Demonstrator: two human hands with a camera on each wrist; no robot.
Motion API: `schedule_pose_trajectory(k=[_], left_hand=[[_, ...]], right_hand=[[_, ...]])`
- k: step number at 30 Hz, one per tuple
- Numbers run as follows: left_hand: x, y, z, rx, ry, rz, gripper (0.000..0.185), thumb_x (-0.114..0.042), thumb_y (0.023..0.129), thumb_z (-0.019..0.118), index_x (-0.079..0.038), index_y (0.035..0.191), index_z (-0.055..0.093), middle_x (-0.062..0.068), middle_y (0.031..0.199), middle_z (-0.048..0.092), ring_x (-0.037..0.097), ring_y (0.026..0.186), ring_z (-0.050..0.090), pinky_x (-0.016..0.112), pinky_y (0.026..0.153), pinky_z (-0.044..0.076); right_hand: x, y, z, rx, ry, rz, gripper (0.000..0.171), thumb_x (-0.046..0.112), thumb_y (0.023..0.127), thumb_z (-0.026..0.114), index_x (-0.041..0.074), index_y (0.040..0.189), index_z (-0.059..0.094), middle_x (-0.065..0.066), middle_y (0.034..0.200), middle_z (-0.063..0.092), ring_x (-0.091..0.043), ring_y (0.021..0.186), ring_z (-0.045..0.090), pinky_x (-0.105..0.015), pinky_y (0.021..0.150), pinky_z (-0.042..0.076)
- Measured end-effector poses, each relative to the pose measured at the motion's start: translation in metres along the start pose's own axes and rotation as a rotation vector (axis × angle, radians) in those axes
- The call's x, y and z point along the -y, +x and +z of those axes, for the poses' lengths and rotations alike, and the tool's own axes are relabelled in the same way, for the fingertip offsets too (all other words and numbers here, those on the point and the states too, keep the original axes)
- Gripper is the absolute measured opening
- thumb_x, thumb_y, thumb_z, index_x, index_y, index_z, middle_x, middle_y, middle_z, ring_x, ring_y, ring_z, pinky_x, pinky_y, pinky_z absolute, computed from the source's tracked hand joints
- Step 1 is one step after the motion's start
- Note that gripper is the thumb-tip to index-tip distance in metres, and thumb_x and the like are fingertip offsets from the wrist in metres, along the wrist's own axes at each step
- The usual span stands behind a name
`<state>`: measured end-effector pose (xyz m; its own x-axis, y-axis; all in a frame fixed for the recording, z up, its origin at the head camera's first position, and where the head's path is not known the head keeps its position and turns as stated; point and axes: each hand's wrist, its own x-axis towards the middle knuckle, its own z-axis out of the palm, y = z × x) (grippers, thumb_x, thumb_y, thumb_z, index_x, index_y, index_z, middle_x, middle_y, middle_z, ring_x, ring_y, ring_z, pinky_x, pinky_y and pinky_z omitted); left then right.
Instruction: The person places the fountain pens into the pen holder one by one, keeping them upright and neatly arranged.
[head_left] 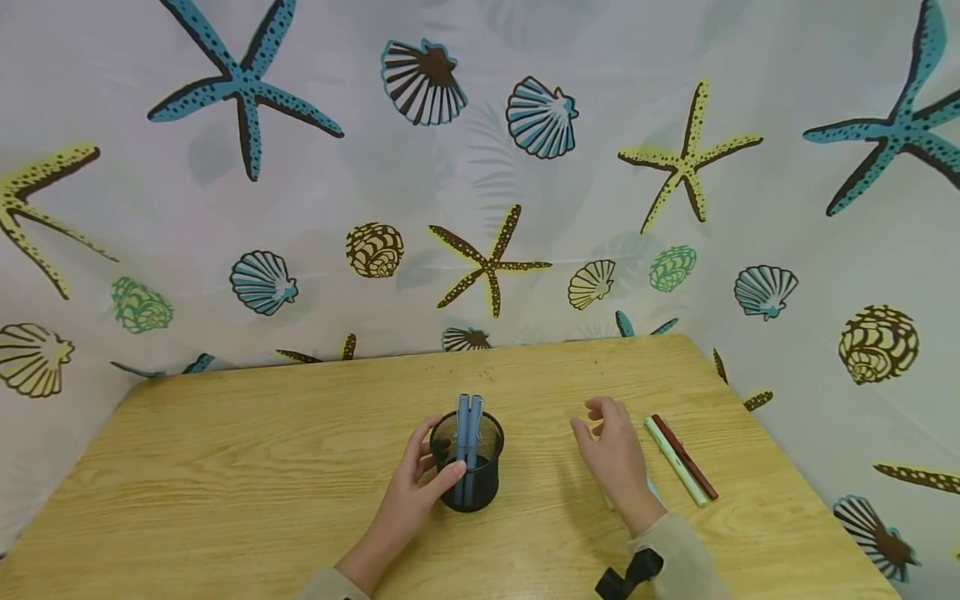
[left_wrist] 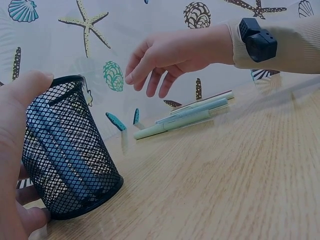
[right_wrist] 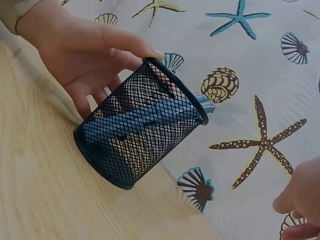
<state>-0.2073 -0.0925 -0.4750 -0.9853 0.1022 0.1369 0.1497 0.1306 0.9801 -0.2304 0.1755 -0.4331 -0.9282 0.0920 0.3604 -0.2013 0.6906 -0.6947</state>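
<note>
Your left hand [head_left: 420, 483] grips the mesh pen cup [head_left: 467, 462] mid-counter [head_left: 225, 467], two blue pens [head_left: 468, 433] inside. Your right hand [head_left: 611, 454] hovers relaxed, empty, beside the loose pens [head_left: 678, 458]. A careless reach could roll them off the counter's edge.

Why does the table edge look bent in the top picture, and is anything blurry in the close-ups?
Head view: wide lens bows the table edges; light is even, shadows soft. Left wrist view: the mesh cup is sharp, the right hand slightly soft. Right wrist view: the left hand is clear, nearby fingertips blurred.
</note>
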Motion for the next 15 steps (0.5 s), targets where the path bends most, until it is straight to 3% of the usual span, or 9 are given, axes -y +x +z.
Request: schedule_pose_trajectory(k=[11, 15], left_hand=[[0.0004, -0.0001, 0.0001, 0.007, -0.008, 0.016, 0.065, -0.029, 0.087, 0.067, -0.038, 0.140, 0.030, 0.017, 0.123, 0.046, 0.035, 0.115, 0.049, 0.046, 0.086, 0.045], [-0.0015, -0.0003, 0.0003, 0.003, -0.011, 0.006, 0.065, -0.029, 0.087, 0.067, -0.041, 0.139, 0.030, 0.016, 0.124, 0.045, 0.034, 0.116, 0.049, 0.047, 0.086, 0.045]], right_hand=[[-0.0060, -0.0032, -0.0031, 0.066, -0.080, 0.092, 0.031, 0.022, 0.089, 0.063, 0.001, 0.111, 0.056, -0.015, 0.099, 0.055, -0.022, 0.074, 0.051, -0.035, 0.059, 0.044], [-0.0082, -0.0032, -0.0031, 0.094, -0.116, 0.108, 0.031, 0.021, 0.089, 0.063, 0.000, 0.111, 0.056, -0.016, 0.096, 0.055, -0.022, 0.072, 0.050, -0.034, 0.057, 0.042]])
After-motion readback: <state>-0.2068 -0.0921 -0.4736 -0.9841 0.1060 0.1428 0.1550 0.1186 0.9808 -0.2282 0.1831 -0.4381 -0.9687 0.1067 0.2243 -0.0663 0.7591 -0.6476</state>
